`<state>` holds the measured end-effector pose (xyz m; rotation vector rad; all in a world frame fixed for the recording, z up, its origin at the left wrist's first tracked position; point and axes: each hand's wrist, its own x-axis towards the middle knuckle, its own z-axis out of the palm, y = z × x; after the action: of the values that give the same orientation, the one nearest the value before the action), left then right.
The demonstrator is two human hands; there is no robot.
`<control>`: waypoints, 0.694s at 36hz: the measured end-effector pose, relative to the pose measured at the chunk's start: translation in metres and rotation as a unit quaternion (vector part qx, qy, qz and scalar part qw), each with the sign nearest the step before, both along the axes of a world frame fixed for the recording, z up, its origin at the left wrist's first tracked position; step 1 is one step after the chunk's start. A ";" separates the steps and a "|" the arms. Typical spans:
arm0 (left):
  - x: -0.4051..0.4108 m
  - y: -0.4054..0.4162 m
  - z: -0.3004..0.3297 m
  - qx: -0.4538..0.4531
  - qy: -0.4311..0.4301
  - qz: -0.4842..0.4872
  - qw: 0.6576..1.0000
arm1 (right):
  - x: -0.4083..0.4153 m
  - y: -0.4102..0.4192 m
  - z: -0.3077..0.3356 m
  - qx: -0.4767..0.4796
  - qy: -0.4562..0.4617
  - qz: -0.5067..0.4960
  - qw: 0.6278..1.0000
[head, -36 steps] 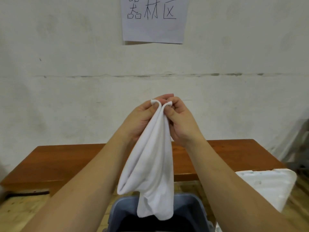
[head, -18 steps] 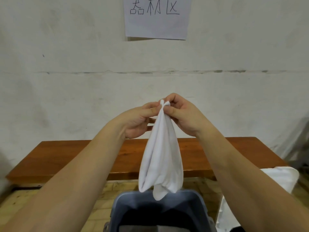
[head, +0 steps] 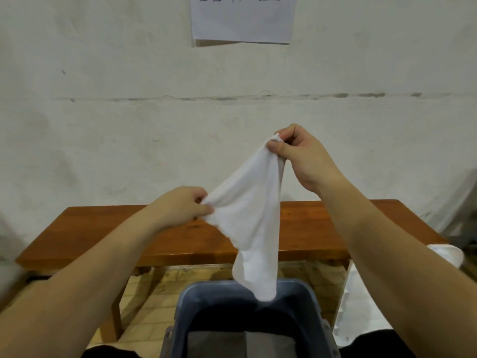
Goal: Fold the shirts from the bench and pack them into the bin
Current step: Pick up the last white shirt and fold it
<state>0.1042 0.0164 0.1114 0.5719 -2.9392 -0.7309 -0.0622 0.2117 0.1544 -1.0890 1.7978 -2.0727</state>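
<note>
A white shirt hangs in the air between my hands, above the grey-blue bin. My right hand pinches its top corners up high. My left hand grips the cloth's left edge lower down and pulls it sideways. The shirt's bottom tip dangles over the bin's far rim. Grey folded cloth lies inside the bin. The wooden bench runs across behind the shirt, and its visible top is bare.
A white foam box stands at the right, partly behind my right arm. A paper sign hangs on the white wall. Tiled floor shows under the bench.
My left hand has let go of the top and slid down and left along the shirt's edge, spreading the cloth. My right hand has moved right, keeping the top corners.
</note>
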 end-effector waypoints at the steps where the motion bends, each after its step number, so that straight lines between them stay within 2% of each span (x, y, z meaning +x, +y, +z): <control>1: 0.001 -0.002 0.003 -0.006 0.025 0.020 0.999 | -0.003 0.003 -0.001 0.002 0.002 -0.003 1.000; 5: -0.001 -0.012 0.015 0.098 0.167 0.089 0.977 | -0.017 0.019 -0.002 0.019 0.018 -0.016 1.000; 9: -0.011 -0.022 0.019 0.269 0.277 0.083 0.919 | -0.032 0.032 -0.006 0.048 0.022 -0.018 0.998; 11: -0.019 -0.026 0.020 0.337 0.303 0.067 0.889 | -0.037 0.039 -0.007 0.099 0.034 -0.011 0.994; 13: -0.026 -0.031 0.020 0.374 0.314 0.053 0.871 | -0.037 0.045 -0.007 0.190 0.059 -0.021 0.980; 15: -0.031 -0.036 0.019 0.395 0.308 0.043 0.865 | -0.039 0.048 -0.009 0.298 0.094 -0.027 0.949; 18: -0.036 -0.041 0.019 0.396 0.258 0.034 0.881 | -0.038 0.048 -0.010 0.441 0.157 -0.029 0.883; 20: -0.039 -0.042 0.021 0.391 0.220 0.032 0.893 | -0.039 0.046 -0.009 0.474 0.184 -0.027 0.861; 21: -0.040 -0.043 0.026 0.391 0.216 0.032 0.894 | -0.039 0.044 -0.008 0.463 0.193 -0.024 0.865; 22: -0.040 -0.045 0.032 0.397 0.230 0.032 0.888 | -0.038 0.041 -0.006 0.421 0.185 -0.016 0.888; 24: -0.039 -0.051 0.046 0.450 0.288 0.017 0.845 | -0.037 0.037 -0.001 0.243 0.093 0.029 0.965; 25: -0.038 -0.053 0.051 0.482 0.309 0.009 0.820 | -0.034 0.035 0.000 0.144 0.027 0.055 0.988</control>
<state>0.0657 -0.0363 0.1623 0.2790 -1.8045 -1.9547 -0.0962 0.2463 0.1547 -1.1404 1.9392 -1.6728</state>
